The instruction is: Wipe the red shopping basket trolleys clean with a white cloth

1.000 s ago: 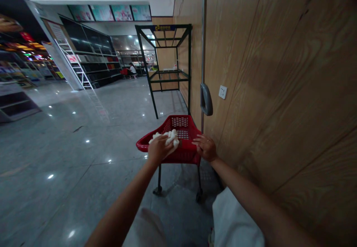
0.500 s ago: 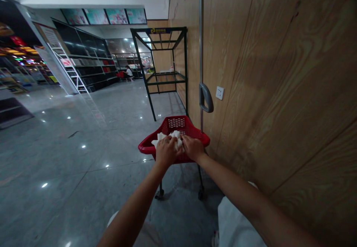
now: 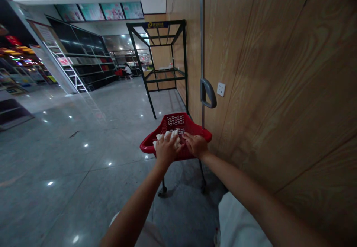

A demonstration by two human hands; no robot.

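A red plastic basket on a wheeled stand sits close to the wooden wall. My left hand is closed on a crumpled white cloth at the basket's near rim. My right hand rests beside it on the same rim, fingers curled and touching the cloth's right edge; whether it grips the cloth is hidden. A grey handle on a thin upright pole rises from the basket's right side.
A wood-panelled wall with a white socket runs along the right. A dark metal shelf frame stands behind the basket. Polished grey floor spreads to the left, with a ladder and store shelving further back.
My right hand moved left along the rim to meet the cloth. My left hand pressed the white cloth further down into the basket.
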